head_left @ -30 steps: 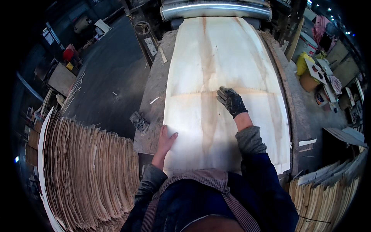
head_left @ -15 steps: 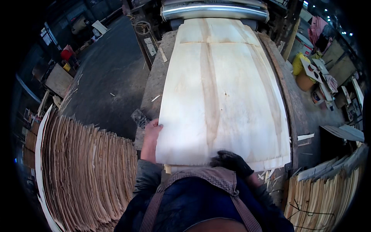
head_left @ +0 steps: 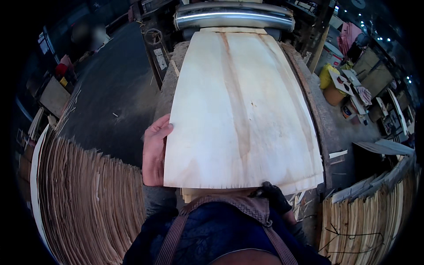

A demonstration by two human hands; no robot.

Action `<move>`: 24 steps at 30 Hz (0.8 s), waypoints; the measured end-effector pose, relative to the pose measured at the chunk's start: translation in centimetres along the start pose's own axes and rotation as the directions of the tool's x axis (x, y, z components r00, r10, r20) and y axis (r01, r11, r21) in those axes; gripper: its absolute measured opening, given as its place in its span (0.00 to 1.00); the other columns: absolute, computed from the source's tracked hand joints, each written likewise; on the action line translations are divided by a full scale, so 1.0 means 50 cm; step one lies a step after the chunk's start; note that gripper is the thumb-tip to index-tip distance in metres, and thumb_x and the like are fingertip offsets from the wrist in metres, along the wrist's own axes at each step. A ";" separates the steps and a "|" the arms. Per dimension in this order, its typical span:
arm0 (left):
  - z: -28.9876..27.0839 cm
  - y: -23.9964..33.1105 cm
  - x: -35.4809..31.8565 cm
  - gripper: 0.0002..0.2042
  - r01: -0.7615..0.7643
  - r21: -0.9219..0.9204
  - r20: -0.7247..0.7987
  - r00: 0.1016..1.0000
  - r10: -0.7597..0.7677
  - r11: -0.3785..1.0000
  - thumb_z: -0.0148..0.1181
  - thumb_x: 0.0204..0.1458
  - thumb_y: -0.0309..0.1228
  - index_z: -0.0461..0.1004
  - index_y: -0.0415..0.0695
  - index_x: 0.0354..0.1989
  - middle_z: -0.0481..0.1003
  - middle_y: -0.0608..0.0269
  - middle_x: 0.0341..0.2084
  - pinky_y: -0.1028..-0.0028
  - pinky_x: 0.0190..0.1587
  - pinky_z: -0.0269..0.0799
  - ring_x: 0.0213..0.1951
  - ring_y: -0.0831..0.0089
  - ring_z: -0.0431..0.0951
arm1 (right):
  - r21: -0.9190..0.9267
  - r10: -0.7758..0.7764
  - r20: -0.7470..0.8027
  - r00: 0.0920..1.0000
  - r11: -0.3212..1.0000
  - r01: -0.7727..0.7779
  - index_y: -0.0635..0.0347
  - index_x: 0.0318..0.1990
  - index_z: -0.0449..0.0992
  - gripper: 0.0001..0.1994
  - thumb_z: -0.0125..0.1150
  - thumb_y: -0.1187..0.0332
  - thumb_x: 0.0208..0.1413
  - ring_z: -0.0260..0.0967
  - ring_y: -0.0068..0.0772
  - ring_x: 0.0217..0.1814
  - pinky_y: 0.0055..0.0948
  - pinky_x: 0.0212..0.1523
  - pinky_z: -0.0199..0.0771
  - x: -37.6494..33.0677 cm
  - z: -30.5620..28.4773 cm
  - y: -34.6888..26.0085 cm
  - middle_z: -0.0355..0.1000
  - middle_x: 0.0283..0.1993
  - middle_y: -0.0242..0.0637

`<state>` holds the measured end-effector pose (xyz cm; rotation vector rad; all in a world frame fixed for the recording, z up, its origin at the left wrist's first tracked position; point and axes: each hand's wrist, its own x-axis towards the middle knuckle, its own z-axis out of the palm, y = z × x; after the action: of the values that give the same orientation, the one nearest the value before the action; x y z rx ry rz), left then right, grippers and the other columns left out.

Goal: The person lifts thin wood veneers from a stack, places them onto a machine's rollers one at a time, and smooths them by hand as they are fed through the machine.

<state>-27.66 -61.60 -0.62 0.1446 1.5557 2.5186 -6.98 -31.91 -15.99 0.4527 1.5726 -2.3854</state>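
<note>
A large pale wood veneer sheet point(head_left: 207, 110) with brown streaks lies in front of me on other sheets, whose edges show beneath its near end. My left hand point(head_left: 155, 148), bare, grips its left edge, thumb on top and the other fingers partly hidden. At the near edge, right of centre, my right hand point(head_left: 273, 197) wears a black glove. Its bent fingers pinch the sheet's edge close to my apron point(head_left: 243, 206). Metal rollers point(head_left: 234, 18) stand across the far end, just beyond the sheet.
A tall stack of brown veneer point(head_left: 92, 198) stands at my left, and another stack point(head_left: 362, 225) at my right. A wooden rail point(head_left: 304, 88) runs along the right side of the sheet. Wood scraps point(head_left: 300, 205) lie near my right hand. Buckets and a yellow bag point(head_left: 326, 76) sit further right.
The top sheet's far edge is now closer to the rollers, and less of the sheet beneath shows there. My left hand is farther up the left edge; my right hand has moved onto the near edge.
</note>
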 end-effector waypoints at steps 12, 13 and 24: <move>-0.265 -0.360 0.109 0.30 0.339 0.866 -0.362 0.932 -0.006 0.368 0.54 0.49 0.39 0.55 0.32 0.56 0.65 0.43 0.49 0.66 0.54 0.59 0.52 0.56 0.65 | 0.426 -0.144 0.097 0.985 0.900 0.089 0.67 0.40 0.66 0.11 0.44 0.67 0.56 0.65 0.49 0.49 0.46 0.54 0.64 0.399 -0.029 -0.104 0.67 0.44 0.52; -0.259 -0.386 0.087 0.31 0.274 0.899 -0.317 0.946 0.075 0.341 0.55 0.48 0.40 0.54 0.32 0.57 0.64 0.41 0.50 0.66 0.54 0.58 0.53 0.55 0.64 | 0.467 -0.120 0.102 0.987 0.882 0.059 0.67 0.39 0.67 0.11 0.46 0.67 0.55 0.66 0.48 0.48 0.46 0.54 0.65 0.438 -0.027 -0.128 0.69 0.41 0.49; -0.269 -0.389 0.057 0.25 0.295 0.443 -0.242 0.949 -0.204 0.846 0.55 0.47 0.26 0.58 0.34 0.55 0.68 0.53 0.46 0.72 0.49 0.64 0.46 0.67 0.70 | 0.464 -0.153 0.343 0.927 0.885 -0.026 0.66 0.55 0.56 0.18 0.43 0.73 0.56 0.59 0.49 0.57 0.48 0.57 0.60 0.482 -0.009 -0.089 0.62 0.54 0.49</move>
<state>-30.86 -64.30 -24.04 -0.2284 2.0906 1.9545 -30.77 -30.61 -21.75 0.0140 0.8636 -2.6939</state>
